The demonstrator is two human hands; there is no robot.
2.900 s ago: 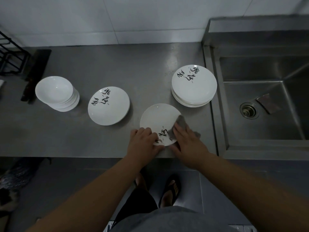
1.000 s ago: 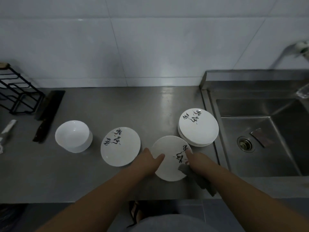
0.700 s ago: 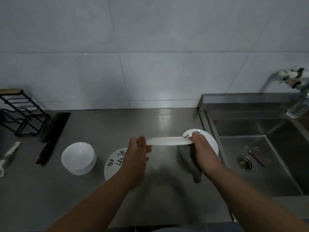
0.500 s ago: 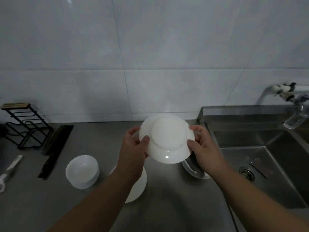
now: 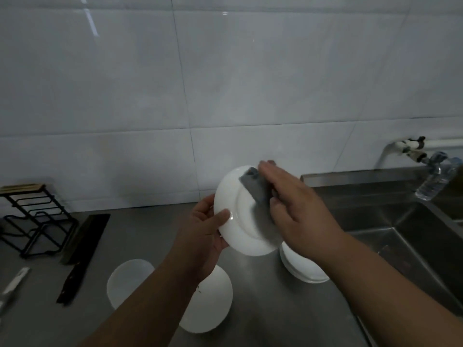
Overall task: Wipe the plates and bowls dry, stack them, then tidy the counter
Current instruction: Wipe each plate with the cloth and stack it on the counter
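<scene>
My left hand [image 5: 204, 231] grips the left rim of a white plate [image 5: 238, 221], held up above the counter with its underside turned toward me. My right hand [image 5: 293, 211] presses a grey cloth [image 5: 255, 187] flat against the plate's back with straight fingers. Below, a single white plate [image 5: 208, 304] lies on the steel counter [image 5: 270, 309], partly hidden by my left forearm. A stack of white plates [image 5: 303, 269] sits to the right under my right wrist. A stack of white bowls [image 5: 127, 279] stands at the left.
A steel sink [image 5: 406, 234] lies to the right, with a tap [image 5: 413, 151] and a clear bottle [image 5: 436, 181] above it. A black cleaver [image 5: 82, 254] and a black wire rack [image 5: 32, 219] occupy the counter's left. A white-handled tool [image 5: 12, 284] is at the left edge.
The plate was lifted off the counter and flipped with its underside toward me. My right hand moved from the rim onto its back with the cloth. The view tilted upward.
</scene>
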